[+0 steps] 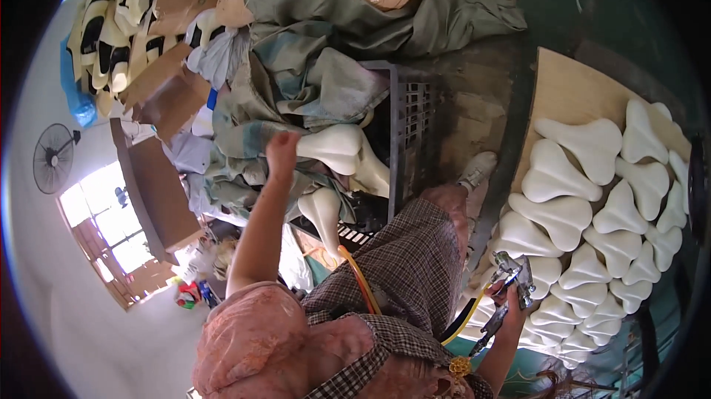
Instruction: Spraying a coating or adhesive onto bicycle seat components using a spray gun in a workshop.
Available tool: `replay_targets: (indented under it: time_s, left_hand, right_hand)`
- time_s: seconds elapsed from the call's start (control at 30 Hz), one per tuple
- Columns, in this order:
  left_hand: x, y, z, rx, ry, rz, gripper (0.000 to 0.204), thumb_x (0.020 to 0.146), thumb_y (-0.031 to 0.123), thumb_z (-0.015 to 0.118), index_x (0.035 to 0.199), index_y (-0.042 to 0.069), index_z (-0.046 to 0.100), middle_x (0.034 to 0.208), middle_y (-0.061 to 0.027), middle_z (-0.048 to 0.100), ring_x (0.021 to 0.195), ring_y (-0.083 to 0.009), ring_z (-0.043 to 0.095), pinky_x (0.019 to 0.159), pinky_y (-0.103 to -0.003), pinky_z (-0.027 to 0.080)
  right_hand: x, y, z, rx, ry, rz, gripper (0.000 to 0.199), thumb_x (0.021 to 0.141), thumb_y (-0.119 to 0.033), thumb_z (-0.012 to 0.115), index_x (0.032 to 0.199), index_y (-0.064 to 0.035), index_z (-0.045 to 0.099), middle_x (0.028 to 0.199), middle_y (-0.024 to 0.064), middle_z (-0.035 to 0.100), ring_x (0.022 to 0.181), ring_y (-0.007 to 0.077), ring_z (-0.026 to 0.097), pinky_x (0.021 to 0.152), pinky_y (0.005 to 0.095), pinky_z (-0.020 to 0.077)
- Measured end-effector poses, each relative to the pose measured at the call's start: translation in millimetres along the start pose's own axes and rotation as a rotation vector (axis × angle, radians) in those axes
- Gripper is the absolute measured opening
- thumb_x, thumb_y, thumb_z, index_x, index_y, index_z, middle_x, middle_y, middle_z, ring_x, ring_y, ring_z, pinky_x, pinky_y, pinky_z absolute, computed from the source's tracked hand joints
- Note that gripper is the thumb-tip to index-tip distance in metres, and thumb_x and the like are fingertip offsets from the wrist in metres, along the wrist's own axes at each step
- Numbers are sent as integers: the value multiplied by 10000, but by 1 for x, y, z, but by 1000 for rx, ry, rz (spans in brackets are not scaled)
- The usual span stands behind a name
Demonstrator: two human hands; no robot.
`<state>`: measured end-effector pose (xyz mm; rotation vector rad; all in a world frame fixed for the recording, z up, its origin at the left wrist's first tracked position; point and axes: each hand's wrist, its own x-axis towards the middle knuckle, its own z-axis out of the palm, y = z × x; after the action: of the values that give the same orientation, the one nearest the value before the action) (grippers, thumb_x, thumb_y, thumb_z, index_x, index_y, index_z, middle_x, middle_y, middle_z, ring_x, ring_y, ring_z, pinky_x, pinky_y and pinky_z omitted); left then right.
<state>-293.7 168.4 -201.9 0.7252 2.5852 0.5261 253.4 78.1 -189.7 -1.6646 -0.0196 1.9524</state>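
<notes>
My left hand (281, 153) is closed on the narrow nose of a white foam bicycle saddle (331, 149), held over a dark plastic crate (400, 129). Another cream saddle partly shows beneath it, inside the crate. Nearer my body, a white saddle (320, 214) leans nose-down by the crate's near edge. My right hand (511, 314) grips a metal spray gun (516, 275), out to my right, with a yellow hose (474, 309) running from it. Beside the gun, many white saddles (570, 151) lie close together in rows on a wooden board (559, 84).
Green-grey cloth (296, 88) drapes over the crate's far and left sides. Cardboard boxes (163, 195) and piled black-and-cream saddles (104, 29) stand at left. An orange-yellow hose (359, 280) crosses my apron. My shoe (478, 168) is between crate and board.
</notes>
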Motion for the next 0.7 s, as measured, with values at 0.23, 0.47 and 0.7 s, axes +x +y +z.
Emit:
replay_targets:
  time_s: [0.23,0.47,0.7]
  left_hand:
    - [69,-133,42,-1014,-150,-721,513,879,402,499,1268,88,382,1178,-136,479,998,-271,512,871,-472,422]
    - [29,-116,106,-523,-30,-786,499,773,474,636,995,38,542,853,-48,571,634,-159,528,497,-275,431]
    - [-100,11,64,-484,-136,72,359,804,84,619,1100,-59,476,1060,-137,555,954,-217,545,835,-341,447]
  right_hand:
    - [12,4,6,2,-37,51,202,877,-205,543,926,-10,568,848,82,600,773,201,607,744,338,497]
    - [20,20,-12,-57,0,44,224,868,-228,567,933,-16,538,761,44,602,708,150,604,644,259,464]
    - [12,24,-21,25,30,-4,231,864,-245,578,923,-27,531,729,37,599,678,121,588,620,250,458]
